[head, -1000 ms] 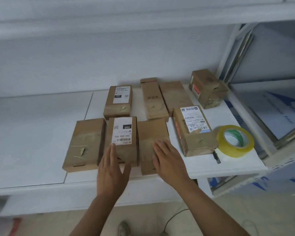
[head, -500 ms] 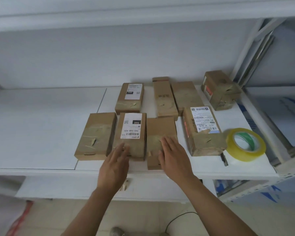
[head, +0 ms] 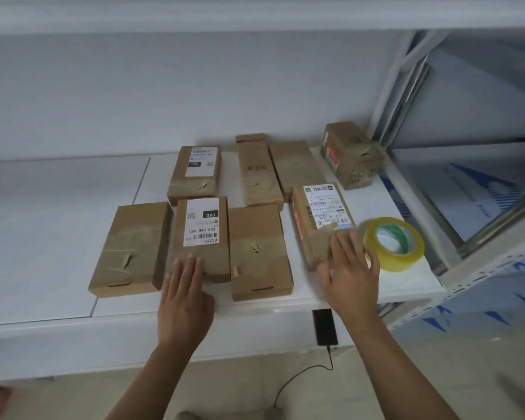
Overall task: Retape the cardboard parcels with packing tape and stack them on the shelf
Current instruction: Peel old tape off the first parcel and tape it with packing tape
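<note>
Several taped cardboard parcels lie flat on the white shelf (head: 58, 237). In the front row are a plain parcel (head: 131, 247), a labelled parcel marked 060 (head: 202, 231) and another plain parcel (head: 258, 250). My left hand (head: 184, 295) lies flat with straight fingers on the near end of the 060 parcel. My right hand (head: 350, 277) is spread open over the near end of a thicker labelled parcel (head: 322, 216). A roll of yellowish packing tape (head: 394, 244) lies flat just right of that hand.
Behind are three more flat parcels (head: 196, 174) (head: 256, 168) (head: 296, 165) and a small boxy parcel (head: 350, 154) at the back right. A metal shelf upright (head: 403, 86) stands on the right. A black device (head: 325, 327) with a cable hangs below the shelf's front edge.
My right hand has moved right, from the plain front parcel to the thicker labelled parcel beside the tape. My left hand stays at the near end of the 060 parcel.
</note>
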The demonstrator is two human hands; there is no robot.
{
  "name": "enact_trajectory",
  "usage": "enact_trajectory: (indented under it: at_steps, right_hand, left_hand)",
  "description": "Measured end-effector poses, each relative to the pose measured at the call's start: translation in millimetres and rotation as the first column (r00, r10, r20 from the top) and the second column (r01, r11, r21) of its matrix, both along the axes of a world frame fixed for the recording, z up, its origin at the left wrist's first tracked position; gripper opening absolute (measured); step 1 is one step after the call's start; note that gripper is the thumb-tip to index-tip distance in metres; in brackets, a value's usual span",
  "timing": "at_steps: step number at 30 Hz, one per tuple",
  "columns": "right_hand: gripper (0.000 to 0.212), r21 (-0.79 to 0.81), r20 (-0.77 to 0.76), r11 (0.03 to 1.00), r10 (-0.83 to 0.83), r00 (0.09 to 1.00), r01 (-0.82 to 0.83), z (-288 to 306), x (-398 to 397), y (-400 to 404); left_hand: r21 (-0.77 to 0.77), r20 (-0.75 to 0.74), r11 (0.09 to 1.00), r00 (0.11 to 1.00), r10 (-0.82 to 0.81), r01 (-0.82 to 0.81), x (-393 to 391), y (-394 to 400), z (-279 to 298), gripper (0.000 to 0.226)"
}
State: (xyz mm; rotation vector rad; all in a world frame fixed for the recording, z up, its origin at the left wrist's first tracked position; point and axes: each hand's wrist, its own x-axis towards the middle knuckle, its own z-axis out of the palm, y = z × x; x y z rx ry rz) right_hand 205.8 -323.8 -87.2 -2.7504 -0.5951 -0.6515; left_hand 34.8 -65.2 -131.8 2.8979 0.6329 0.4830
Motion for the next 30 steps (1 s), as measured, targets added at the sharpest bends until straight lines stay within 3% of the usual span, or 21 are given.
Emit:
enact_trajectory:
  at_steps: [9,16,19,22,26,28,30]
  right_hand:
    - [0.054,0.004,-0.081,1.0,0.016,0.997,-0.016,-3.5,-1.4,-0.6]
    - [0.061,0.011,-0.073,0.999,0.035,0.997,-0.034,10.7,-6.6,14.7]
    - [0.061,0.047,-0.053,0.989,0.14,0.989,-0.138,27.1,-25.4,52.8]
    - [0.058,0.08,-0.049,0.953,0.295,0.954,-0.291,36.8,-53.5,110.9]
    - [0.06,0.0,-0.176,0.851,0.516,0.838,-0.525,30.6,-97.0,189.6]
    - [0.061,-0.057,-0.22,0.795,0.581,0.784,-0.604,22.3,-116.9,222.2]
    - [0.061,-0.111,-0.256,0.775,0.582,0.772,-0.622,14.9,-130.0,240.7]
  left_hand:
    - [0.037,0.007,0.998,0.999,-0.047,0.046,-1.6,3.4,7.0,0.059]
    - [-0.009,-0.089,1.0,0.996,-0.019,0.018,-2.0,-2.2,16.7,0.067]
    - [-0.16,-0.09,0.986,0.994,-0.054,0.039,-3.4,1.2,24.7,0.078]
    - [-0.313,0.076,0.943,0.993,-0.095,0.114,-14.6,15.5,34.9,0.075]
    - [-0.257,0.258,0.965,0.966,0.027,0.041,-42.9,61.7,41.0,0.061]
    - [-0.224,0.201,0.972,0.972,0.122,-0.076,-57.4,94.3,38.1,0.06]
    - [-0.162,0.071,0.982,0.992,0.106,-0.094,-63.7,114.5,34.9,0.067]
